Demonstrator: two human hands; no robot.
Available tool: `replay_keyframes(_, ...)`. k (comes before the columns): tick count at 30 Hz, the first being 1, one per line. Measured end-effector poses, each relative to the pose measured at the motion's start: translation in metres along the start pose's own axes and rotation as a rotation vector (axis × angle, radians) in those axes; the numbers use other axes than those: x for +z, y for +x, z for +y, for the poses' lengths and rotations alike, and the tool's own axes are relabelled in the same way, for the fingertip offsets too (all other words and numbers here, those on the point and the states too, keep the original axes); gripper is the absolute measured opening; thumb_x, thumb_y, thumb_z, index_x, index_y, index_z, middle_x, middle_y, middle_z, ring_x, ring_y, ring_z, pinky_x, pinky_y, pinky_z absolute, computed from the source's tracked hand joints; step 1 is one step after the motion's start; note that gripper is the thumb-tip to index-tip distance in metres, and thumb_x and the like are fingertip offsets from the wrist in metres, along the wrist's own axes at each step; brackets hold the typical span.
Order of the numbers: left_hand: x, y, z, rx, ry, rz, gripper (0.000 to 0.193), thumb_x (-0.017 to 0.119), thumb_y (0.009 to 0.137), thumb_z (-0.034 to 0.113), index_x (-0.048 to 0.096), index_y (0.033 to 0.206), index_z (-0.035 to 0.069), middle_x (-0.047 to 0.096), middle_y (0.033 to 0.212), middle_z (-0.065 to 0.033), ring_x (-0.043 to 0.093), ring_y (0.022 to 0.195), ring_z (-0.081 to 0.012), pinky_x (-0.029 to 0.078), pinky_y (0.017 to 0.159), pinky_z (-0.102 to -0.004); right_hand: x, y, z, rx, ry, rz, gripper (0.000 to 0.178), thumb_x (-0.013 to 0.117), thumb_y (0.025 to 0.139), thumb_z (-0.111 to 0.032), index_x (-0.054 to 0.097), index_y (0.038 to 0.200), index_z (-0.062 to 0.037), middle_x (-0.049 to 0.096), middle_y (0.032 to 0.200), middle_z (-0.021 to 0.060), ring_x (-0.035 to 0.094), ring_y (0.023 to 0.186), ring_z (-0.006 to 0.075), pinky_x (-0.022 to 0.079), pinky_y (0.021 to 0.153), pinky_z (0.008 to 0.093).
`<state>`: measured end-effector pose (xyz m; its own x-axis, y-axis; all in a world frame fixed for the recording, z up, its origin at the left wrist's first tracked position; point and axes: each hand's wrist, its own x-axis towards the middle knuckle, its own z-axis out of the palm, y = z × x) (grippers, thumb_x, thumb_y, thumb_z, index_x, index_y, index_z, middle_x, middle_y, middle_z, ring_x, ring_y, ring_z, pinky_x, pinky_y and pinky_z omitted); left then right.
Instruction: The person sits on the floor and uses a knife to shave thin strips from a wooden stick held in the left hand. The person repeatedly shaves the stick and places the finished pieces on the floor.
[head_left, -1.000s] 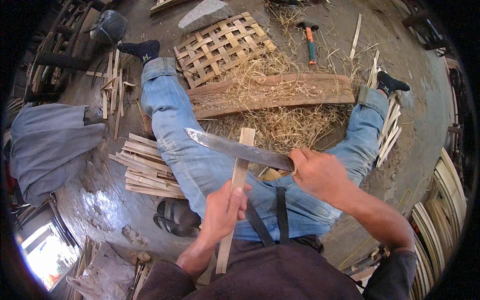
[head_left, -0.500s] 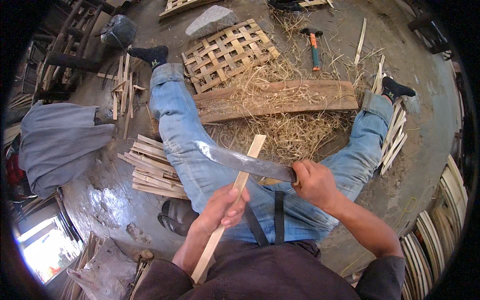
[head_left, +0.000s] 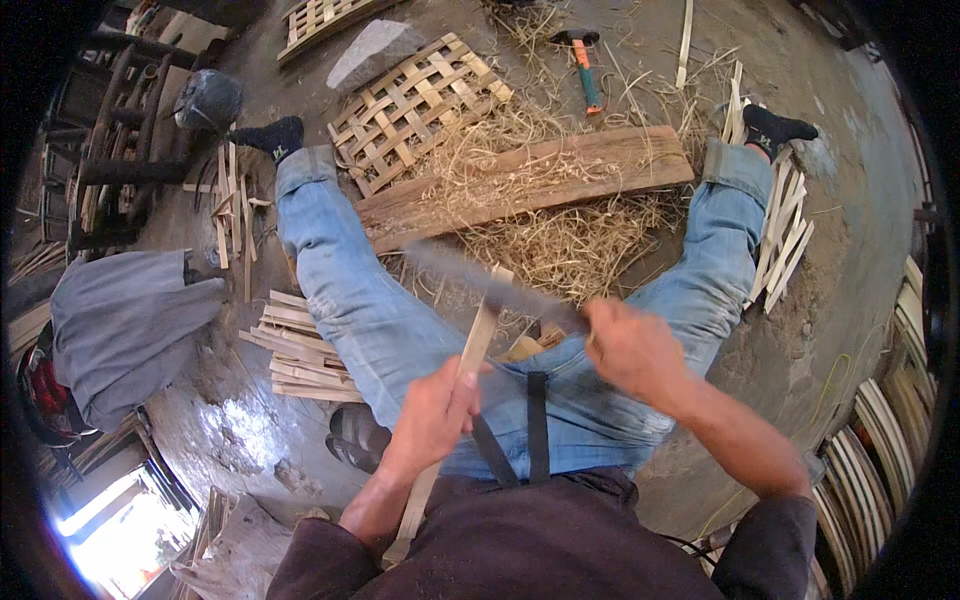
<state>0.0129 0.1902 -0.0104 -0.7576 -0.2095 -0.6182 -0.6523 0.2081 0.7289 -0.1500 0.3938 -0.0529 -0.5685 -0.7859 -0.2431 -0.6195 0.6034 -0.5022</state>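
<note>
In the head view, the nearest edge to your fingers is that of the knife [head_left: 455,270]: from your right fingers [head_left: 604,326] its blade runs out to the far left, ahead of your left fingers [head_left: 464,396]. The blade is blurred. The open room before both your fingers is a space between your two jeans legs [head_left: 345,245], and at its far side the long wooden plank [head_left: 630,160] lies aslant, with curly shavings [head_left: 570,250] on it and around it. To the right of your right fingers, past the leg, there is wide grey floor [head_left: 800,345]. To the left of your left fingers, past the other leg, a bundle of strips [head_left: 305,355] lies near.

About writing: each dark sock [head_left: 280,137], far ahead of your fingers, carries a small pale mark, which is too small to be read.

The pale wooden strip [head_left: 478,338] is inside your left fingers, which are closed around it. Its far end stands out ahead of them, crossed by the blade; its other end goes back beside your left wrist. Your right fingers are closed around the knife's handle, mostly hidden. Whether blade and strip touch, I cannot tell.
</note>
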Motion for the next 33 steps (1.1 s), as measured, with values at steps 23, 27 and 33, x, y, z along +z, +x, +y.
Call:
replay_keyframes(23, -0.011, 0.152, 0.011, 0.368, -0.560, 0.442, 0.050, 0.031, 0.103, 0.042, 0.048, 0.129, 0.004, 0.050, 0.075, 0.0022, 0.044, 0.055, -0.0057, 0.038, 0.047, -0.0202, 0.080, 0.001, -0.090, 0.149, 1.797, -0.512, 0.048, 0.045, 0.100, -0.038, 0.040, 0.130, -0.0008, 0.061, 0.107, 0.0131, 0.065, 0.091, 0.0213, 0.054, 0.075, 0.0355)
replay_keyframes(27, 0.042, 0.156, 0.053, 0.475, -0.561, 0.282, 0.039, 0.038, 0.103, 0.032, 0.054, 0.122, 0.003, 0.053, 0.075, 0.0014, 0.045, 0.067, -0.0061, 0.039, 0.058, -0.0231, 0.051, -0.009, -0.059, 0.510, 1.504, 0.472, 0.023, 0.043, 0.101, -0.026, 0.047, 0.095, -0.0041, 0.062, 0.075, 0.0078, 0.063, 0.058, 0.0173, 0.052, 0.053, 0.0277)
replay_keyframes(33, 0.014, 0.167, -0.008, 0.362, -0.235, 0.158, 0.024, 0.045, 0.098, 0.016, 0.062, 0.109, 0.005, 0.045, 0.068, 0.0046, 0.039, 0.062, -0.0053, 0.034, 0.056, -0.0225, -0.023, -0.063, 0.236, 0.828, 0.849, 0.930, 0.021, 0.040, 0.100, -0.024, 0.049, 0.099, -0.0049, 0.064, 0.077, 0.0101, 0.060, 0.057, 0.0155, 0.050, 0.050, 0.0295)
